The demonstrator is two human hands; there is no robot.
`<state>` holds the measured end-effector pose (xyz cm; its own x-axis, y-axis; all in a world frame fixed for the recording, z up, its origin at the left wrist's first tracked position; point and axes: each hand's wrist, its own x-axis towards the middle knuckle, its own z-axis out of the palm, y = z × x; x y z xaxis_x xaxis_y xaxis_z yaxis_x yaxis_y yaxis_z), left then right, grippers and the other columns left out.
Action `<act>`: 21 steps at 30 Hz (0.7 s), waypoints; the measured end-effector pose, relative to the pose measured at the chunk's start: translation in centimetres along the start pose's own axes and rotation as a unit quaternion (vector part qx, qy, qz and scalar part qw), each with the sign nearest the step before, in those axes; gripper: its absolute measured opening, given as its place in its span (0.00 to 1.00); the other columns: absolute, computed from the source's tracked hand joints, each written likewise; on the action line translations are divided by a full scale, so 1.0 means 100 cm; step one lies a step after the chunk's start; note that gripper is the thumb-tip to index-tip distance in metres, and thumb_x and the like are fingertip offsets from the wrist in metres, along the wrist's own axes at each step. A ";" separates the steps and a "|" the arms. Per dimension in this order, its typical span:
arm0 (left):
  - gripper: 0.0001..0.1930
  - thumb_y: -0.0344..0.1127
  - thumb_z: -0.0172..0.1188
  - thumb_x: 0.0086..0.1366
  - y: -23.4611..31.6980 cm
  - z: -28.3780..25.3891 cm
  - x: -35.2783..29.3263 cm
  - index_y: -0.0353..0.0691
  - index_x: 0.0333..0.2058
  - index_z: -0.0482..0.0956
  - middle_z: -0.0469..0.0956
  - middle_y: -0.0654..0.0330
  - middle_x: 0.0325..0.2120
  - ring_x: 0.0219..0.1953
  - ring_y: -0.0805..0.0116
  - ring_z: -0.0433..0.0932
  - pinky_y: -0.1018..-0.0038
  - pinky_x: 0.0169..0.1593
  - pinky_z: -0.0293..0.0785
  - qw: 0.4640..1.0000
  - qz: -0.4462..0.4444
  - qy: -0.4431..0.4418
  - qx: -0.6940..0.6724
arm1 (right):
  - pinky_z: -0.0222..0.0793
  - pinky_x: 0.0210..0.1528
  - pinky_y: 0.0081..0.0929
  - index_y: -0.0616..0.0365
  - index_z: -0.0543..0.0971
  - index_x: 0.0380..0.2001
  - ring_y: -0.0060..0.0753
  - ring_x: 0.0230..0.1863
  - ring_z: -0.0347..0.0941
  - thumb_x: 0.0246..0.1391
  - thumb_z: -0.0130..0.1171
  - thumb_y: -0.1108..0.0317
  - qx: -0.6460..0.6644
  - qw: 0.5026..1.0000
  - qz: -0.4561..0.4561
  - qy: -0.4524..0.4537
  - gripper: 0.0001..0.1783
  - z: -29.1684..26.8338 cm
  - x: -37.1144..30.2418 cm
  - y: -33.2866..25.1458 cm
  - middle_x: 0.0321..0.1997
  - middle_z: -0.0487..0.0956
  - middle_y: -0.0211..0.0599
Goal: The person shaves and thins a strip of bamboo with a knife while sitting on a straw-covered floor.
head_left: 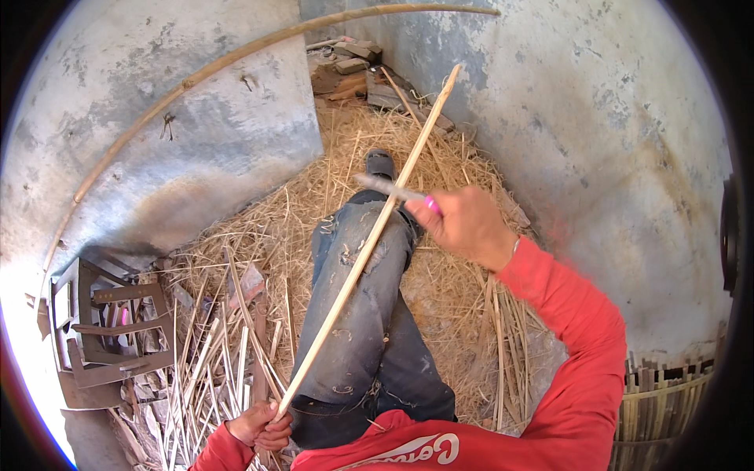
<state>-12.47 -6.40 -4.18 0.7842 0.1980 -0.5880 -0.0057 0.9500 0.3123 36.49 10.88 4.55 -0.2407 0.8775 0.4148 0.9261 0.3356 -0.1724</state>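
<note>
**Left hand (pixel 263 428) grips a long stick (pixel 345 292), right hand (pixel 475 224) grips a knife (pixel 385 187)**

The left fingers are curled tight around the near end of the stick. The right fingers are closed on the knife's handle, which shows a bit of pink. The knife's blade is blurry and crosses the stick past its middle. I cannot tell if the two touch.

The stick is pale, thin and flat. It slants over the legs (pixel 357 290), from low on the left to high on the right. The legs wear dusty dark pants, and a dark shoe (pixel 380 163) pokes out beyond the knife. Both arms have red sleeves (pixel 581 322).

Straw-like bits (pixel 271 228) cover the floor. On the left, a bunch of thin strips (pixel 224 369) lies next to a brown frame (pixel 118 322). On the right, near the bottom, is a round thing made of slats (pixel 667 400). Far off, bricks (pixel 353 56) sit in the corner. A long curved pole (pixel 188 82) stretches across the patchy wall (pixel 243 102).
</note>
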 end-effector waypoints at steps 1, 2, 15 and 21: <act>0.33 0.65 0.47 0.77 0.000 0.001 -0.002 0.47 0.19 0.61 0.57 0.70 0.11 0.12 0.81 0.52 0.80 0.15 0.47 1.000 0.003 0.016 0.012 | 0.67 0.19 0.51 0.57 0.83 0.21 0.58 0.15 0.73 0.72 0.47 0.38 0.004 1.000 -0.011 0.012 0.37 0.004 -0.003 -0.002 0.14 0.74 0.52; 0.33 0.65 0.47 0.77 0.000 0.002 -0.004 0.47 0.19 0.61 0.57 0.70 0.11 0.12 0.81 0.52 0.80 0.16 0.47 0.999 0.007 0.033 0.024 | 0.66 0.20 0.51 0.57 0.83 0.20 0.58 0.15 0.73 0.72 0.47 0.38 0.009 0.999 -0.023 0.023 0.38 0.007 -0.006 -0.003 0.13 0.74 0.52; 0.31 0.64 0.49 0.77 -0.003 -0.014 -0.014 0.47 0.20 0.63 0.57 0.71 0.12 0.13 0.81 0.54 0.80 0.17 0.49 0.999 -0.018 -0.018 -0.020 | 0.76 0.30 0.50 0.52 0.86 0.29 0.59 0.26 0.80 0.71 0.46 0.35 -0.068 0.997 -0.034 0.019 0.35 0.010 0.028 0.044 0.19 0.79 0.49; 0.32 0.65 0.49 0.77 -0.016 -0.037 -0.020 0.46 0.20 0.62 0.56 0.70 0.12 0.12 0.80 0.52 0.79 0.17 0.48 0.999 -0.012 -0.002 0.036 | 0.75 0.42 0.54 0.65 0.85 0.30 0.62 0.35 0.81 0.70 0.46 0.34 -0.190 0.887 0.360 0.219 0.40 -0.095 0.045 0.248 0.32 0.84 0.61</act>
<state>-16.29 -7.40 -6.27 0.7862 0.1741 -0.5929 0.0584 0.9343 0.3517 61.15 19.87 10.58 0.5120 0.5719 0.6409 0.8446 -0.4712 -0.2543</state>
